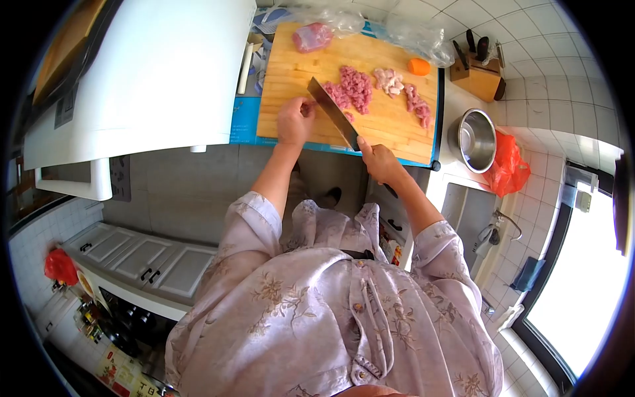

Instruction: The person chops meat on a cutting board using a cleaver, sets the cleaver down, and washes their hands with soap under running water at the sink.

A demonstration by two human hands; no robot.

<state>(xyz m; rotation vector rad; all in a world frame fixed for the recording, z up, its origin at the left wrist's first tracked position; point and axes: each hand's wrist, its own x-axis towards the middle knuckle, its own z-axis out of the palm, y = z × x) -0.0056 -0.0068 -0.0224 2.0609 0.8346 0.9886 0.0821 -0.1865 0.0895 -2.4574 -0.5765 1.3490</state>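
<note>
My right hand [381, 163] is wrapped round the handle of a cleaver [334, 114], its broad blade slanting up to the left over the wooden cutting board [397, 139]. Left of the blade, my left hand [295, 122] has its fingers curled in close to the flat side; whether anything is in them is hidden. Just beyond the blade lies a heap of chopped pink meat [356, 88]. To its right are a small pile of pale, fatty pieces [389, 81] and another strip of cut meat [418, 106]. A larger piece of meat [313, 38] in plastic sits at the board's far left.
An orange carrot piece [419, 66] rests near the board's far right corner. Clear plastic bags [413, 36] lie behind the board. A knife block [477, 73], a metal bowl [472, 140] and a red plastic bag [508, 165] stand to the right, above the sink [463, 210].
</note>
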